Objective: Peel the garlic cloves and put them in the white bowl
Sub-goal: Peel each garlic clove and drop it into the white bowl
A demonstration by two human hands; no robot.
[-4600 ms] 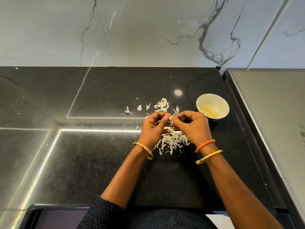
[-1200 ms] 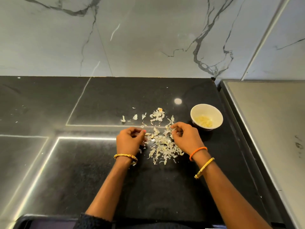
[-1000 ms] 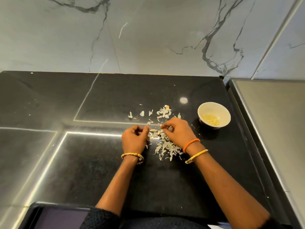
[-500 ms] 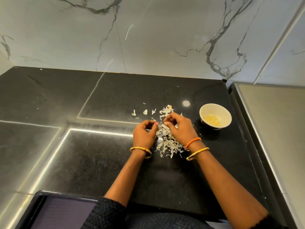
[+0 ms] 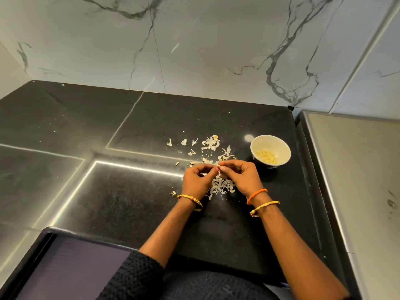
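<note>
Both hands have come back together over the skin scraps: left hand (image 5: 198, 180) and right hand (image 5: 241, 177) each have their grip pinched on one small garlic clove (image 5: 219, 168) above the black bench (image 5: 129, 202). Peeled cloves lie in the white bowl (image 5: 258, 142), just right. Slippery and tiny, the clove could likely pop free into the peel pile (image 5: 223, 185) and get lost.

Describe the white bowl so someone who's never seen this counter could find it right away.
On the black countertop, look toward its right edge, beside the grey metal surface. The white bowl sits just beyond the right hand, the only dish there, holding pale peeled cloves.
</note>
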